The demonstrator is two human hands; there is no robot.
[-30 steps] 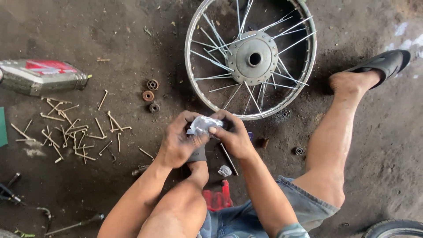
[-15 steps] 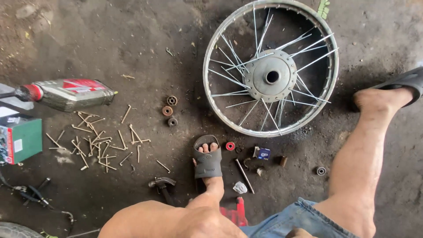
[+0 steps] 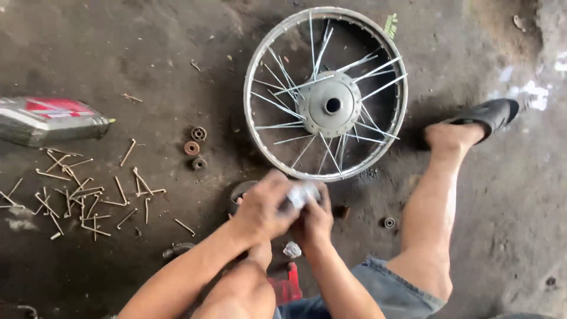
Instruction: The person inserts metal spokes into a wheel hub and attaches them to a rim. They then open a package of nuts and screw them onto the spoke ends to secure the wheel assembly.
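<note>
Both hands together around small silvery packet

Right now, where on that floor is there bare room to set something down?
The widest bare floor lies at upper left, between the grey bottle and the spoked wheel. More shows right of the outstretched leg. It is crowded around the scattered spokes, the three small rings, and where the left hand and right hand meet.
</note>
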